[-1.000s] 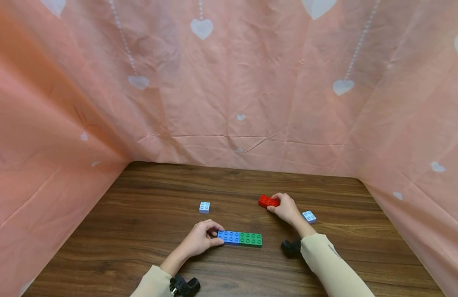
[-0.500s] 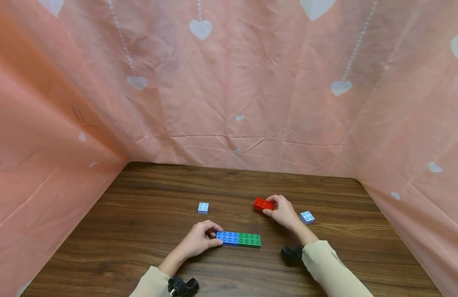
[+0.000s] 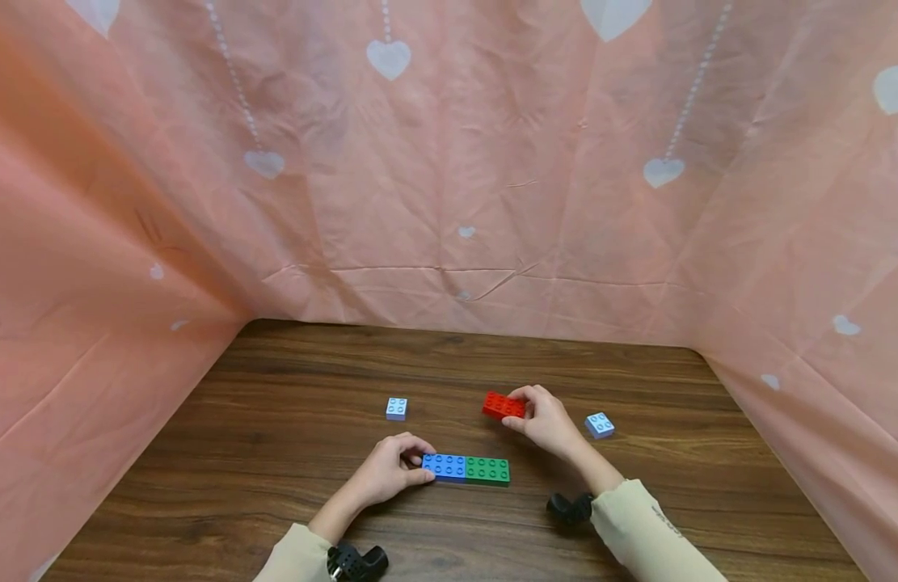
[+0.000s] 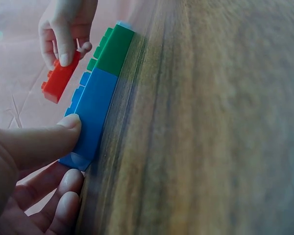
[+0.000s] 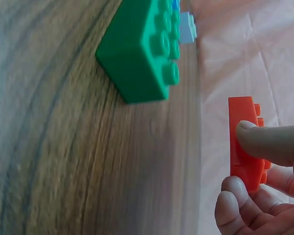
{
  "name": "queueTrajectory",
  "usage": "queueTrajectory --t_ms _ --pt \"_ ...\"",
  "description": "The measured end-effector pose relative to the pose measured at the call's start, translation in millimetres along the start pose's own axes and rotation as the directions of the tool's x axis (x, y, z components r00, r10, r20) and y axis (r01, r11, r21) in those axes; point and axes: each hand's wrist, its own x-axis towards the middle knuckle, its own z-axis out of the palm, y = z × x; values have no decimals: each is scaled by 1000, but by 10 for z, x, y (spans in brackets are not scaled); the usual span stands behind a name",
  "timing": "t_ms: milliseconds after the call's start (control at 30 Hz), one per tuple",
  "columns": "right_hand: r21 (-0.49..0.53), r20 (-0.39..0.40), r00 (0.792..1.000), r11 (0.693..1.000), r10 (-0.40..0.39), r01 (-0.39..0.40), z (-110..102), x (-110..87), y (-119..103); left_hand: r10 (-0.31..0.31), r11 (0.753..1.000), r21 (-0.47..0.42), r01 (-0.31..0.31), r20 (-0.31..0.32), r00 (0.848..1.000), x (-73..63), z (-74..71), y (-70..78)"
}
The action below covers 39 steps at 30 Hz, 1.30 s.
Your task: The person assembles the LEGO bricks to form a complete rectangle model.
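Note:
My left hand (image 3: pixel 392 469) pinches the left end of a blue toy building brick (image 3: pixel 444 466) between thumb and fingers. End to end with it on the table lies a green brick (image 3: pixel 487 470), its side flush with the blue one in the left wrist view. My right hand (image 3: pixel 545 419) grips a red brick (image 3: pixel 501 405) by its right end, studs up. In the right wrist view the red brick (image 5: pixel 244 147) is raised above the tabletop, with the thumb across its side. The green brick (image 5: pixel 137 54) stands apart from it there.
A small pale-blue brick (image 3: pixel 396 408) sits behind the blue one, and another pale-blue brick (image 3: pixel 599 425) lies right of my right hand. Pink cloth (image 3: pixel 449 178) with white hearts walls the brown wooden table (image 3: pixel 288 404) at the back and both sides.
My right hand has moved left and slightly nearer with the red brick. The left hand keeps its hold on the blue brick, and the blue and green pair stays put.

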Motion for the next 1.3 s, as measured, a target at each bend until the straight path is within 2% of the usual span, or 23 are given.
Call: queueTrajectory --t_ms 333,733,967,1300 --pt "21 48 997 998 -56 55 40 -119 -132 -10 1000 1 10 7 1000 -8 -9 11" --pt "46 86 991 994 -100 97 37 -292 -252 18 999 -40 -18 -10 1000 -20 32 -36" --pt "43 115 980 986 -162 158 55 -363 -260 16 998 -67 -16 0 1000 -17 29 -40" --pt "46 193 953 972 -235 230 140 -440 -312 6 997 -81 -5 4 1000 -23 19 -15"
